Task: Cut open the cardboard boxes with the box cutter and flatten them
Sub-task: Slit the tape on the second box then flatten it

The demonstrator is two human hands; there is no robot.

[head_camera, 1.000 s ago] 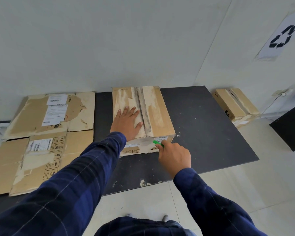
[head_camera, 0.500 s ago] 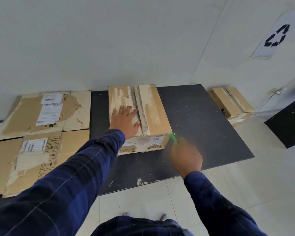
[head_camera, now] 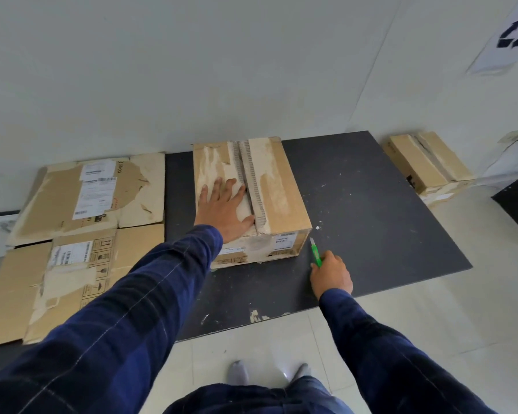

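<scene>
A closed cardboard box [head_camera: 277, 186] with torn tape strips on top stands on a black mat [head_camera: 371, 222]. My left hand [head_camera: 225, 212] lies flat, fingers spread, on the left top flap of the box. My right hand [head_camera: 331, 274] grips a green box cutter [head_camera: 315, 252] just off the box's near right corner, blade tip pointing toward that corner, not touching the box. A second closed box [head_camera: 428, 164] sits on the floor at the right by the wall.
Two flattened cardboard boxes [head_camera: 81, 228] lie on the floor at the left, next to the mat. The wall stands right behind the box. A recycling sign [head_camera: 512, 34] hangs on the wall at upper right. My feet [head_camera: 268, 373] stand on tiled floor.
My right hand with the cutter has moved from the box's near face rightward, past the near right corner, onto the mat. My left hand stays flat on the box top.
</scene>
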